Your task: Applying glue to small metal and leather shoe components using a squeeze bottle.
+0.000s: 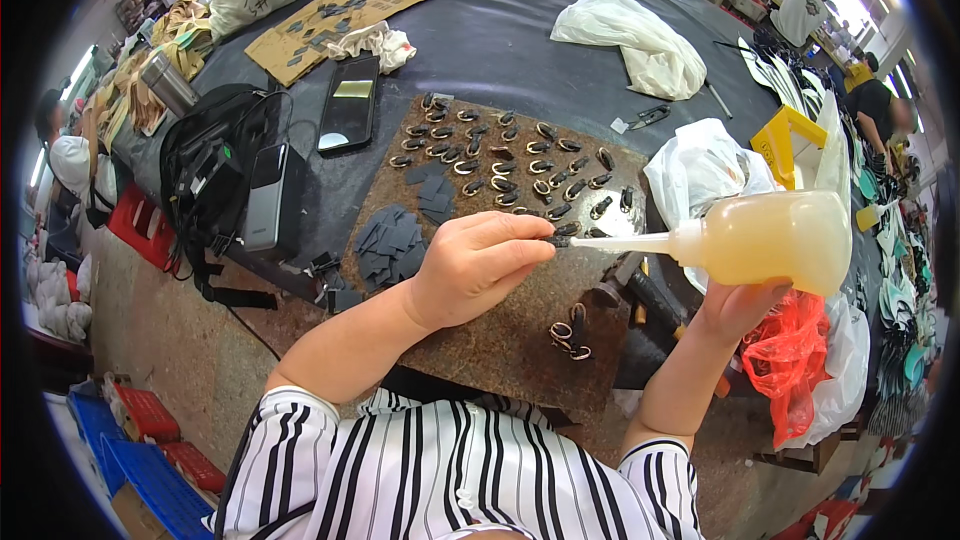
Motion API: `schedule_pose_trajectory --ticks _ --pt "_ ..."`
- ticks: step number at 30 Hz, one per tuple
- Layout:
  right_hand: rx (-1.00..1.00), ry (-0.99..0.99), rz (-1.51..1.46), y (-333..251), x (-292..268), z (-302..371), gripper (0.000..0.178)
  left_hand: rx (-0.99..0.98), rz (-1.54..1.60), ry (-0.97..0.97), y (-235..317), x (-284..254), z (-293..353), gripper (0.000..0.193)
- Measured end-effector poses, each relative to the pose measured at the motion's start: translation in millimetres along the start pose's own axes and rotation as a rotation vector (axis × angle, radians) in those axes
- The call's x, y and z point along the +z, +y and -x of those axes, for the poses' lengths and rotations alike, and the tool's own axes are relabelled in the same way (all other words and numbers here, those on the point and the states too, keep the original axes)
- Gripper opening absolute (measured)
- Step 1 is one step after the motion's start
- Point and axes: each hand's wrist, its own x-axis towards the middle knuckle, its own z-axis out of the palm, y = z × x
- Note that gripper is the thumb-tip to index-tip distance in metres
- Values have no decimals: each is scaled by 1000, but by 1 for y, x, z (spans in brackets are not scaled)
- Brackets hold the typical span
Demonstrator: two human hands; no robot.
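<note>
My right hand (742, 308) is closed round a squeeze bottle (775, 240) of yellowish liquid, tipped on its side with its long thin nozzle pointing left. At the nozzle's end, my left hand (475, 265) pinches a small black piece (563, 237) between thumb and fingertips. The tip meets or nearly meets that piece; I cannot tell which. Beneath both hands lies a stained brown board (480, 350). Many small black loops with metal rings (503, 168) stand in rows on its far part. Dark grey cut squares (390, 245) are heaped at its left, and a few ringed loops (572, 332) lie near its front.
A hammer (612, 283) lies at the board's right. Plastic bags, one red (787, 360) and one white (705, 170), are farther right. Left of the board are a phone (350, 105), a power bank (273, 202) and a black backpack (215, 155). Other people work in the background.
</note>
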Motion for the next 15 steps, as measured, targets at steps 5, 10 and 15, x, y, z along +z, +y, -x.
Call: schedule_pose_trajectory --ticks 5,10,15 --pt "-66 22 234 3 18 -4 59 -7 -25 -10 1 -1 0 17" --pt "131 -91 -178 -5 16 -14 51 -17 -61 24 0 0 1 16" --pt "308 23 -854 -10 4 -31 52 -132 -55 -29 0 7 2 12"
